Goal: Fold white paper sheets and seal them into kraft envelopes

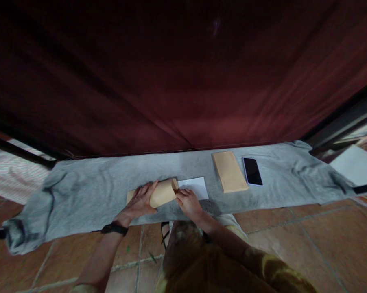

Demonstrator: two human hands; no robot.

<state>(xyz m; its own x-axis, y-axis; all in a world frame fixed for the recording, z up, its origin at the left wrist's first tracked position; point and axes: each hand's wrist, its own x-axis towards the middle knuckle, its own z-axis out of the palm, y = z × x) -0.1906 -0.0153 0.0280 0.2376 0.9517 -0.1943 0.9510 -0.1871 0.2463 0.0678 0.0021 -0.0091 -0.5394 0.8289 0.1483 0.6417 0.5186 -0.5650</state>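
A brown paper envelope lies on the grey cloth, its right end bulging into an open mouth. My left hand spans it from edge to edge, fingers at the far side and thumb at the near side, gripping it. At the mouth, the closed fingers of my right hand meet the left end of a folded-looking white paper. The fingertips are partly hidden, as is how far the paper reaches into the envelope. To the right lies a stack of brown envelopes, apart from both hands.
A phone with a dark screen lies right of the stack. The grey cloth covers a narrow bench-like surface. Behind it hangs a dark red cloth. Tiled floor shows in front, and a white sheet is at far right.
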